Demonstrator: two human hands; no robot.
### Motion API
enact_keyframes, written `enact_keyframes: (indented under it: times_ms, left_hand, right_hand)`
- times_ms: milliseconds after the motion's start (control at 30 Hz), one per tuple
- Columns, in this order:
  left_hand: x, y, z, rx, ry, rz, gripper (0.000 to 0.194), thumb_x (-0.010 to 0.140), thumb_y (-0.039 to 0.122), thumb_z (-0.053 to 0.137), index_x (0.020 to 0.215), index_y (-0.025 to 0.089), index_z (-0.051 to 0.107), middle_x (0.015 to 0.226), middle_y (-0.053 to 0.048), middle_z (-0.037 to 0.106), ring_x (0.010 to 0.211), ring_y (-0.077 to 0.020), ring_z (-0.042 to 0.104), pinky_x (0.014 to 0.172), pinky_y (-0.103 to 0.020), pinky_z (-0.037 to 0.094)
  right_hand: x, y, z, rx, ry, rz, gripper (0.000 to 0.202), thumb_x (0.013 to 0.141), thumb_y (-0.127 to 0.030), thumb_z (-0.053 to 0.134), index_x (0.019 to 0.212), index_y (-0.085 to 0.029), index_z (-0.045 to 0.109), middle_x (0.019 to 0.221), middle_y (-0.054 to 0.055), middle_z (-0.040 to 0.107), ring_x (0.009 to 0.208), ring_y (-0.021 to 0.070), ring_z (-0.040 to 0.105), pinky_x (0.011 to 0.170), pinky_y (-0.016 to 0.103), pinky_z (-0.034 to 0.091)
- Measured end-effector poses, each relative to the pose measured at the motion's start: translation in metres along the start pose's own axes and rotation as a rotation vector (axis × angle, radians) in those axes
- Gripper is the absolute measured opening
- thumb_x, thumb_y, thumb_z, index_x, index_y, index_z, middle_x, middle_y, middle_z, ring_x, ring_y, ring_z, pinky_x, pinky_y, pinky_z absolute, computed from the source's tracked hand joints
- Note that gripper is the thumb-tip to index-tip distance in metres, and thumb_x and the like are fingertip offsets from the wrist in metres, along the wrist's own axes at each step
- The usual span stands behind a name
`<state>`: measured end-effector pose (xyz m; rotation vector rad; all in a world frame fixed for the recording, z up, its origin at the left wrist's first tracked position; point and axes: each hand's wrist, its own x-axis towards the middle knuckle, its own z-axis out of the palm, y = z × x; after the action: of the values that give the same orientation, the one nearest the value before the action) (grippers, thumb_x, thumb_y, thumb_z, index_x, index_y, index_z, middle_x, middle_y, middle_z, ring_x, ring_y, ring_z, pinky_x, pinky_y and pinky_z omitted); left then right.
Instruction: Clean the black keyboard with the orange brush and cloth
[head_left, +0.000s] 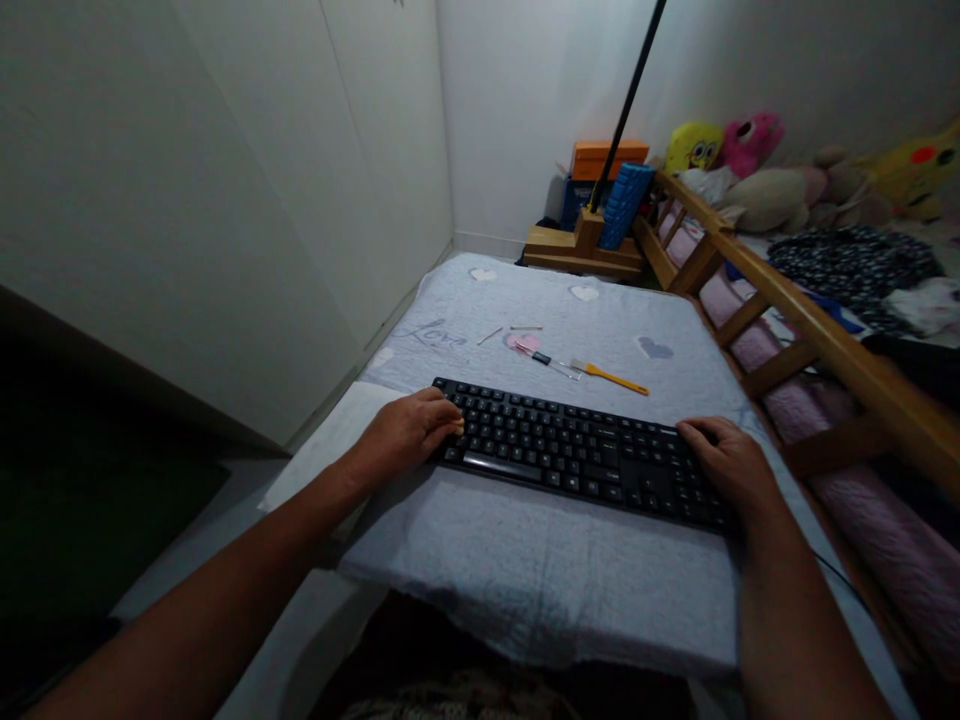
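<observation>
A black keyboard lies slightly slanted on a cloth-covered table. Over its left end is my left hand, fingers bent together around something small and yellowish at the fingertips, too hidden to name. My right hand grips the right end of the keyboard, thumb on the top edge. Beyond the keyboard lie a yellow-handled brush, a clear tool with a dark band and two thin cotton swabs.
A wooden bed rail runs along the right, with plush toys and clothes behind it. At the back, a black pole rises from a wooden base. A white cabinet stands on the left.
</observation>
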<state>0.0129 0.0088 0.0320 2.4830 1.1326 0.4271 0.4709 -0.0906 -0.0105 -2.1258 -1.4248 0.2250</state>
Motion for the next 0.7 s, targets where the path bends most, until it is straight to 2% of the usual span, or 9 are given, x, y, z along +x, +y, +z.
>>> enact_keyframes:
  times_ms: [267, 367, 533, 700]
  left_hand:
    - [-0.008, -0.018, -0.017, 0.035, -0.031, -0.099, 0.019, 0.094, 0.031, 0.057, 0.093, 0.021, 0.073, 0.094, -0.005, 0.07, 0.084, -0.0181, 0.065, 0.076, -0.029, 0.047]
    - [-0.005, -0.018, -0.021, -0.006, -0.007, -0.121, 0.019, 0.093, 0.032, 0.058, 0.093, 0.021, 0.073, 0.093, -0.004, 0.071, 0.085, -0.0188, 0.066, 0.077, -0.03, 0.047]
    - [0.01, 0.011, -0.012, -0.258, 0.051, -0.058, 0.012, 0.091, 0.03, 0.062, 0.095, 0.02, 0.067, 0.092, -0.003, 0.072, 0.084, -0.0175, 0.067, 0.076, -0.03, 0.049]
    - [0.026, 0.04, 0.015, -0.265, 0.035, 0.122, 0.009, 0.094, 0.026, 0.058, 0.092, 0.02, 0.065, 0.092, -0.003, 0.068, 0.084, -0.0158, 0.065, 0.076, -0.028, 0.049]
  right_hand:
    - [0.0, 0.003, 0.001, -0.006, 0.014, -0.023, 0.039, 0.08, -0.054, 0.052, 0.083, -0.021, 0.073, 0.097, 0.01, 0.074, 0.095, 0.0282, 0.067, 0.093, 0.04, 0.049]
    - [0.0, 0.002, 0.001, -0.013, 0.011, -0.021, 0.039, 0.08, -0.054, 0.052, 0.084, -0.021, 0.074, 0.097, 0.01, 0.074, 0.096, 0.0284, 0.067, 0.093, 0.041, 0.049]
    - [0.0, 0.002, 0.002, -0.002, 0.011, -0.012, 0.038, 0.08, -0.053, 0.053, 0.083, -0.021, 0.074, 0.098, 0.011, 0.074, 0.096, 0.0289, 0.067, 0.093, 0.042, 0.049]
    - [0.0, 0.004, 0.002, 0.013, 0.019, -0.019, 0.036, 0.08, -0.052, 0.054, 0.083, -0.022, 0.074, 0.097, 0.01, 0.074, 0.095, 0.0283, 0.067, 0.093, 0.041, 0.049]
